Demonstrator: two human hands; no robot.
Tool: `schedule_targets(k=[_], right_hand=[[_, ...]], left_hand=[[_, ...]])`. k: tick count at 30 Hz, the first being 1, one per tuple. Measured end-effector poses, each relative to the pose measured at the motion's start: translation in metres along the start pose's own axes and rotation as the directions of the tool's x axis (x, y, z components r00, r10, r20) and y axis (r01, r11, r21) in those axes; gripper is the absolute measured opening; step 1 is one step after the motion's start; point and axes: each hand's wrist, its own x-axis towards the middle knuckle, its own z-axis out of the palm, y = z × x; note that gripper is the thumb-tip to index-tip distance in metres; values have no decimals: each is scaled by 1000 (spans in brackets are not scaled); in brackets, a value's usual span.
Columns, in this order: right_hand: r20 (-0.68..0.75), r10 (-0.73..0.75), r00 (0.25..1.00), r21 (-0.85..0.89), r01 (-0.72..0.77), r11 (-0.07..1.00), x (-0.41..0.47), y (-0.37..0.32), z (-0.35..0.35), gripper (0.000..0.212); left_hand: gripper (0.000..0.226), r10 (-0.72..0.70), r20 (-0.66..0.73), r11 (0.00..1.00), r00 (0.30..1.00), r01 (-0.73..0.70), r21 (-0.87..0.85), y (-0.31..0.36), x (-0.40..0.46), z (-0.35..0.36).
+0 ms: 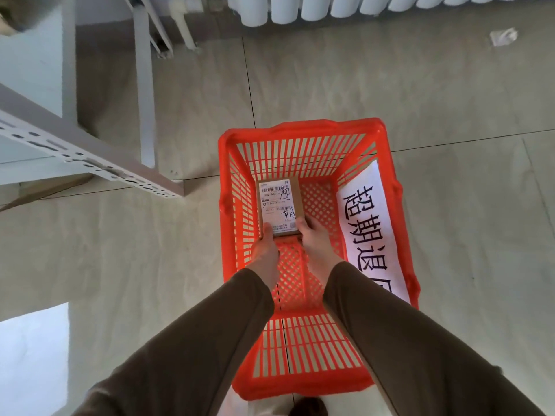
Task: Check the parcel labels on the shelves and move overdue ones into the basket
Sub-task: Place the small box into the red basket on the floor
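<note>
1. Both hands hold one small cardboard parcel point(280, 207) by its near end: the left hand point(265, 253) grips the near left corner, thumb lying on the top face, and the right hand point(313, 241) pinches the near right corner, fingers curled over the edge.
2. Its white shipping label point(277, 205) faces up, printed with barcodes and marked with handwritten strokes.
3. The parcel sits low inside a red slatted plastic basket point(303, 130), toward the far left of the lattice floor; whether it already rests on the floor cannot be told.
4. Judging by its size and how lightly it is held, the parcel seems light and stiff, with square edges that give fingers a sure hold. Opposite corners or long sides look like the best places to take it, keeping the label readable.
5. A white paper sign point(372, 232) with large black Chinese characters lies along the basket's right wall.
6. Brown sleeves point(210, 340) reach down from the bottom of the view.
7. The basket stands on a pale tiled floor point(450, 100), near a white metal shelf frame point(90, 157) at left; a white radiator point(330, 7) runs along the far wall.
</note>
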Motion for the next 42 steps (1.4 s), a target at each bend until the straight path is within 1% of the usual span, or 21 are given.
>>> schedule_targets(k=[2,4,8,10,12,14,15,16,17,19,21,24,26,28,29,31,32,34,36,39,42], right_hand=[[-2,11,1000,-8,-11,1000,6,5,2,21],[17,0,1000,-33,1,999,11,8,4,24],[29,8,1000,-57,-6,998,13,4,6,31],[25,37,999,-82,-35,996,11,2,5,29],[23,39,999,-143,-35,989,-2,-6,2,25],[23,20,1000,-221,-15,975,-20,-14,-1,38],[21,13,1000,-227,-8,974,-37,-23,-1,42],[19,-6,1000,-245,10,970,-51,-29,-2,44],[11,-23,1000,-259,25,966,-71,-40,0,41],[40,-60,997,-308,69,949,-116,-71,4,27],[82,-65,994,-331,89,939,-162,-106,12,18],[149,-76,986,-305,119,945,-239,-168,31,19],[141,-108,984,-311,148,939,-297,-213,47,20],[155,-166,974,-333,210,919,-359,-255,65,31],[175,-181,968,-336,231,913,-388,-274,75,28],[235,-220,947,-314,288,905,-455,-313,95,9],[279,-245,929,-295,326,898,-490,-334,105,8],[375,-263,889,-266,375,888,-554,-370,124,14],[458,-287,842,-244,429,870,-612,-398,147,15],[565,-340,751,-233,541,808,-694,-430,195,12],[662,-399,634,-196,660,725,-767,-445,247,11]], left_hand=[[53,-11,13,1000,1000,12,-16,-2,7,-1],[44,-20,27,1000,999,21,-16,-3,9,-3],[53,-22,30,1000,999,22,0,0,14,-3],[53,-21,34,1000,999,20,23,2,7,-4],[52,-23,19,997,1000,22,70,5,-9,-6],[52,-20,20,998,1000,19,64,9,-31,-10],[49,-25,27,998,999,23,60,12,-43,-13],[47,-35,32,997,999,33,63,17,-58,-16],[48,-32,41,997,999,29,66,23,-76,-21],[48,-4,55,996,999,0,86,40,-118,-31],[47,13,72,998,997,-17,59,66,-168,-44],[39,92,124,995,988,-94,14,113,-254,-70],[39,177,144,984,974,-177,-16,145,-317,-93],[34,241,144,970,960,-235,-57,172,-384,-122],[29,276,145,960,950,-266,-87,185,-418,-138],[23,350,150,934,925,-333,-127,207,-483,-174],[23,401,147,913,904,-381,-144,217,-515,-194],[32,495,128,864,860,-471,-177,237,-578,-235],[33,588,112,803,801,-561,-202,256,-638,-281],[33,706,49,693,706,-676,-250,281,-714,-355],[32,788,-24,588,615,-764,-267,302,-772,-431]])
